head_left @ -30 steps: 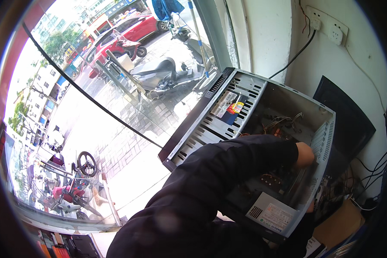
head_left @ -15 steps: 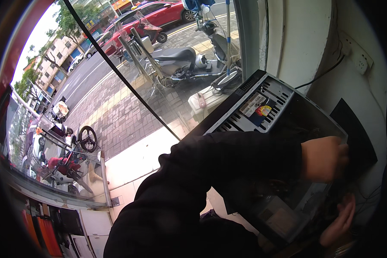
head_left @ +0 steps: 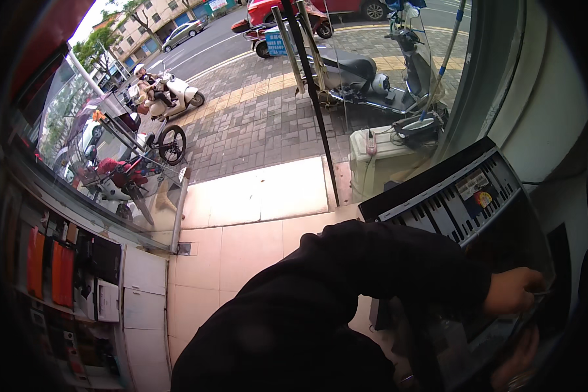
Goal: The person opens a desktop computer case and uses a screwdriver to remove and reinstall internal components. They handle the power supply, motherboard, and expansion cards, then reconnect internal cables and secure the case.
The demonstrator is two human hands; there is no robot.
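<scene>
My left arm reaches across in a black sleeve. My left hand (head_left: 513, 291) is closed at the right edge of a dark glass-topped case (head_left: 405, 323). A small, thin, light piece (head_left: 541, 294) shows at its fingertips, too small to name. Just below, in shadow, is my right hand (head_left: 519, 359), its fingers stretched out close to the case's edge. Its wrist is cut off by the dark rim of the picture. Beyond my left sleeve lies a keyboard with black and white keys (head_left: 431, 215), with a colourful label (head_left: 477, 189) over it. A dark flat panel (head_left: 558, 261) stands beside the wall.
Behind the case is a glass shopfront with a dark upright bar (head_left: 317, 111). Outside are a parked grey scooter (head_left: 346, 72), a white box (head_left: 379, 157) and a person on a cream scooter (head_left: 166, 91). Shelves with orange items (head_left: 62, 274) and white cabinets (head_left: 144, 291) stand at left.
The view has swung, so the keyboard and case sit lower and farther right. My left hand now shows a thin, light piece at its fingertips. My right hand stays just below it.
</scene>
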